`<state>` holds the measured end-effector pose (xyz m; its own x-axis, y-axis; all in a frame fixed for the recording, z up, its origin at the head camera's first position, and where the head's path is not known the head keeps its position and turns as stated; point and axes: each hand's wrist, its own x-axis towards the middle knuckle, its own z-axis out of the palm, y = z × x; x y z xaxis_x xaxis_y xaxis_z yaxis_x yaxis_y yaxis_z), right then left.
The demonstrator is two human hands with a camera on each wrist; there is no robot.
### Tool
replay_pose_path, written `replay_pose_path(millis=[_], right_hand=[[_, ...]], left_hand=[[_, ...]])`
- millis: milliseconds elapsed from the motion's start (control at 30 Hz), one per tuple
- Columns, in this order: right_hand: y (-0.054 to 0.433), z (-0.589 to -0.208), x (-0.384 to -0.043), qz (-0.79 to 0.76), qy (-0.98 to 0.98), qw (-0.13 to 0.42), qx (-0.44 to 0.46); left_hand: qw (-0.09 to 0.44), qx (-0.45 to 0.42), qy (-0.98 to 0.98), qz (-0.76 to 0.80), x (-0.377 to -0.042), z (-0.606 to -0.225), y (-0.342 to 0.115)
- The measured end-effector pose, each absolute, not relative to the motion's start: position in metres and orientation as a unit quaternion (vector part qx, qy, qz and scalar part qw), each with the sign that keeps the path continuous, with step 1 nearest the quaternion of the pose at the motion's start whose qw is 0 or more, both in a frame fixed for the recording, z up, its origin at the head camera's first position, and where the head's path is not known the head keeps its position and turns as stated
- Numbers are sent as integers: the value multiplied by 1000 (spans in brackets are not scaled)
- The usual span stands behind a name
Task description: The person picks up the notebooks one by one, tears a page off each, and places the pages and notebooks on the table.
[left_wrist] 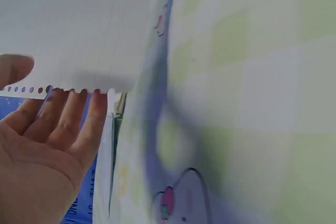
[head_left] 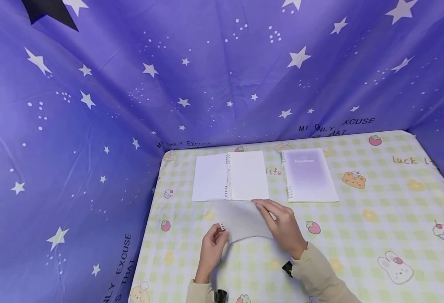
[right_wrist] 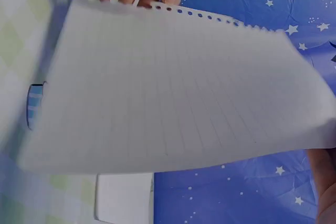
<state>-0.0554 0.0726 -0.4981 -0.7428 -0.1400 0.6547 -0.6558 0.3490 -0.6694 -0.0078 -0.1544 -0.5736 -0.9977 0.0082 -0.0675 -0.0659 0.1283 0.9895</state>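
A loose-leaf sheet (head_left: 242, 221), white and ruled, with holes punched along one edge, is held up bent over the table in front of an open ring binder notebook (head_left: 248, 176). My left hand (head_left: 212, 248) holds its punched edge; in the left wrist view the fingers (left_wrist: 68, 119) lie along the holes and the thumb is over the ruled side. At the opposite, far corner my right hand (head_left: 282, 223) pinches the sheet between thumb and fingers. The right wrist view shows the sheet (right_wrist: 157, 93) sagging between both hands.
A closed ring notebook (head_left: 310, 176) with a purple cover reading "freedom" lies right of the open one. A checked tablecloth (head_left: 358, 235) with cartoon prints covers the table. Blue star-patterned curtains (head_left: 207, 63) hang behind it and at both sides.
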Motion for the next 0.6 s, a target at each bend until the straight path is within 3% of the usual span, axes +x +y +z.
replay_pose_path(millis=[233,400,600], right_hand=[[73,-515,-57,496,-835,166,168],[75,-538,-63,488,-859,87,132],[76,-563,-68,462,-877,49,123]], left_hand=[[9,-86,793,603,-1,-583,-155],[33,-121,824,553,2,-589,-156],[50,-133,847,512,6,-588,-152]])
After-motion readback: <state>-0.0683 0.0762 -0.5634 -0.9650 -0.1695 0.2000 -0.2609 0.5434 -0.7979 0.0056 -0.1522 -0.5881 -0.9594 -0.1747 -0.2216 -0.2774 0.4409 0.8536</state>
